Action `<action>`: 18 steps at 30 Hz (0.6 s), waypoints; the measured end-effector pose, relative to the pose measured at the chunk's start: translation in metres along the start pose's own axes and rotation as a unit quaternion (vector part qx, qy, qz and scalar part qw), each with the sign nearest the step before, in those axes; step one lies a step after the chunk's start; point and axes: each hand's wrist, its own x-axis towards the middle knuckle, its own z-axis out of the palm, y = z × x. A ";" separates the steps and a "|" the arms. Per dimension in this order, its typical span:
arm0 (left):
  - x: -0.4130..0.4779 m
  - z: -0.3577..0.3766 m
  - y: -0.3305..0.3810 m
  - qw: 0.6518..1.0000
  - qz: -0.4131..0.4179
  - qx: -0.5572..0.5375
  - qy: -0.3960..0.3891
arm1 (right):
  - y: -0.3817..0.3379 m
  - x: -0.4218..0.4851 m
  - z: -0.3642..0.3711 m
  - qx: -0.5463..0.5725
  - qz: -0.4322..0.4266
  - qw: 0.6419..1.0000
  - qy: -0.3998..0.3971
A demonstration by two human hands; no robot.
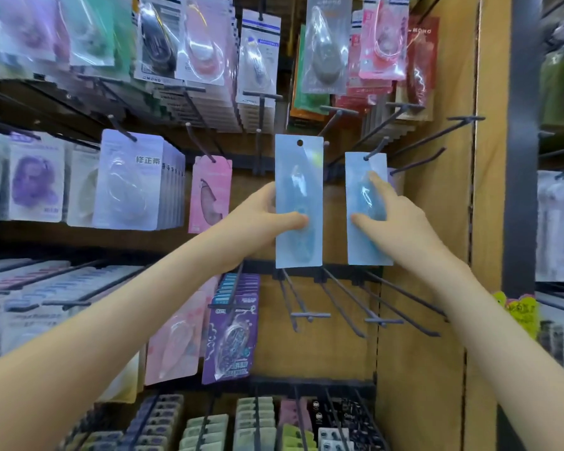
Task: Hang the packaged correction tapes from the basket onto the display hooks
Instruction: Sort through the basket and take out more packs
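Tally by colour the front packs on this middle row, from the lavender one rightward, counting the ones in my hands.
Lavender blister-card pack: 1
Pink blister-card pack: 1
Light blue blister-card packs: 2, one in the left hand, one on a hook in the right hand
Total: 4

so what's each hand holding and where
Left hand grips the unhung blue pack by its left edge, thumb in front. Right hand pinches the hooked blue pack at its blister.
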 end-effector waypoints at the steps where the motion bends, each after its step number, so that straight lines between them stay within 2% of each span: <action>1: 0.000 0.000 0.000 1.000 -0.002 0.000 0.000 | 0.000 0.009 0.003 -0.014 0.006 1.000 -0.021; 5: 0.002 -0.003 -0.001 1.000 -0.007 0.004 -0.008 | 0.002 0.029 0.017 -0.077 0.042 0.993 -0.086; 7: 0.005 -0.006 -0.003 1.000 -0.005 0.006 -0.014 | -0.002 0.026 0.017 -0.087 0.032 0.995 -0.037; 9: 0.007 -0.008 -0.006 0.999 0.010 0.024 -0.020 | -0.013 0.015 0.017 -0.018 -0.037 0.997 0.067; 10: 0.008 -0.008 -0.007 0.999 0.020 0.034 -0.026 | -0.023 0.007 0.017 0.054 -0.077 0.992 0.089; 12: 0.010 -0.006 -0.007 0.998 0.032 0.046 -0.042 | -0.045 -0.009 0.022 0.165 -0.135 0.976 0.054; 14: 0.011 -0.005 -0.007 0.996 0.044 0.056 -0.060 | -0.056 -0.016 0.030 0.164 -0.156 0.974 0.016; 18: 0.006 -0.005 -0.007 0.990 0.071 0.067 -0.097 | -0.061 -0.021 0.029 0.172 -0.145 0.974 0.000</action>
